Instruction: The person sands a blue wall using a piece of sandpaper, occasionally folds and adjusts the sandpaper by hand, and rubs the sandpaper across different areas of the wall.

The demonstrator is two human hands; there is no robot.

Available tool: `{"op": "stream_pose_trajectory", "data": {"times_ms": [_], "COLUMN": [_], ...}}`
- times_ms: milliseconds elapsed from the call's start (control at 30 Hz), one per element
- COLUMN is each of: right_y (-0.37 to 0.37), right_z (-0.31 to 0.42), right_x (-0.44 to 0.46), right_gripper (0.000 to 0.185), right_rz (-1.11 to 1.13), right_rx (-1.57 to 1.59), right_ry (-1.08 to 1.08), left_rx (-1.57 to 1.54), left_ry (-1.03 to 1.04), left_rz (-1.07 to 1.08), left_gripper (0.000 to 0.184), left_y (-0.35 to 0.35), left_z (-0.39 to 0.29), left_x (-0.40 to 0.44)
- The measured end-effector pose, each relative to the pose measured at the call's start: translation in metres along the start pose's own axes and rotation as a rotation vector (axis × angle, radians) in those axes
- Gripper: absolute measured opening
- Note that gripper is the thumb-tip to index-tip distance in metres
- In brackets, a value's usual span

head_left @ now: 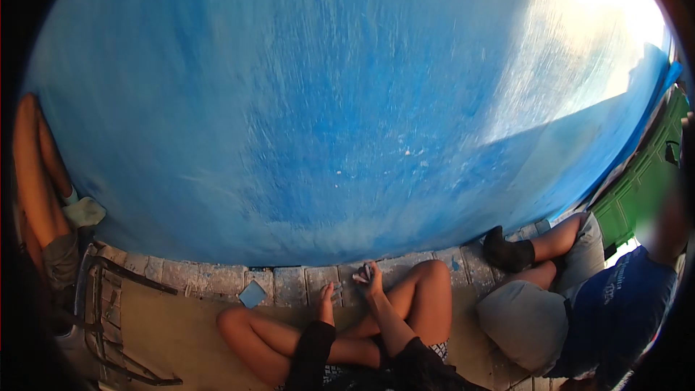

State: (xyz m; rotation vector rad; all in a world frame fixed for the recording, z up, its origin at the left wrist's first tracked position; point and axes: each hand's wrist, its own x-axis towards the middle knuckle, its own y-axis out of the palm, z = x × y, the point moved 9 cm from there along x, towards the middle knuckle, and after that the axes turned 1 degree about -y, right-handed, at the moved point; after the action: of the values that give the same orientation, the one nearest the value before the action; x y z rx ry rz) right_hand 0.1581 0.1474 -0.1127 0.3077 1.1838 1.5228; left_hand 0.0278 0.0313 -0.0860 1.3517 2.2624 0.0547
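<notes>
Sits cross-legged before the blue wall, with the right hand near its foot, seemingly closed on a small grey piece. Holds the left hand just beside, fingers partly bent; cannot tell whether gripping anything. Could drop the grey piece onto the paving through too slack a pinch, or scrape knuckles on the blue wall by reaching in without care. Could also knock the blue square, near the left knee, by swinging an arm wide. Appears to keep the grey piece's long axis aslant, pointing forward and leftward from the fingers; cannot tell front end from back at this size.
</notes>
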Motion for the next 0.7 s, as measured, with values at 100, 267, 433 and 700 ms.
{"op": "stream_pose_trajectory", "data": {"times_ms": [100, 267, 433, 700], "right_y": [-0.025, -0.039, -0.024, -0.022], "right_z": [-0.002, 0.004, 0.000, -0.003], "right_x": [0.009, 0.019, -0.005, -0.013], "right_gripper": [0.038, 0.042, 0.045, 0.041], "right_rz": [-0.068, -0.092, -0.064, -0.100], "right_rx": [0.133, 0.301, 0.321, 0.272], "right_ry": [-0.102, -0.123, 0.003, 0.023], "left_rx": [-0.096, -0.065, 0.008, 0.089], "left_ry": [-0.187, -0.199, -0.154, -0.245], "left_rz": [-0.026, -0.004, 0.063, 0.136], "left_gripper": [0.065, 0.065, 0.056, 0.055], "left_y": [-0.004, -0.007, 0.009, 0.018], "left_z": [0.016, 0.024, 0.009, 0.016], "left_x": [-0.015, -0.006, -0.009, -0.013]}}
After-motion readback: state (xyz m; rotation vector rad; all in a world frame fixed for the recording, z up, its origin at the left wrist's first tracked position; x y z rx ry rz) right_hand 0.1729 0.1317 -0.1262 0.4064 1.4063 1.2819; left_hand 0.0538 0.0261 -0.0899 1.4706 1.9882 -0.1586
